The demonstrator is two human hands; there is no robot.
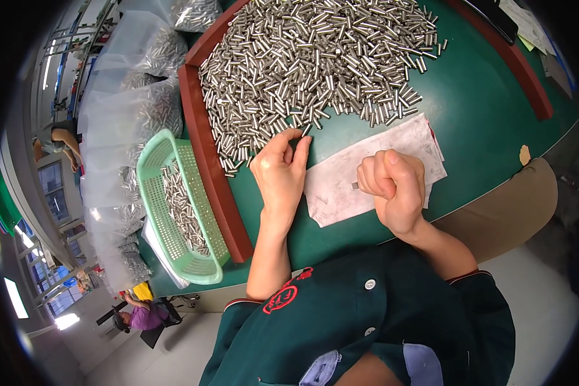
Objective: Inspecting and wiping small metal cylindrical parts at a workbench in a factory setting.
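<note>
A large heap of short shiny metal pins (321,55) covers the far part of the green table (476,109). My left hand (280,170) is at the heap's near edge, thumb and forefinger closed on a single metal pin (307,130). Closed in a fist, my right hand (395,186) hovers over a smudged whitish cloth (334,174). The grey end of a metal pin (355,185) pokes out at its finger side; whatever else the fist holds is hidden.
Reddish-brown wooden rails (206,154) border the heap left and right. Left of them stands a green perforated basket (202,260) with more pins, beside several pin-filled plastic bags (161,51). A brown chair seat (508,206) is at right. Two other people are farther left.
</note>
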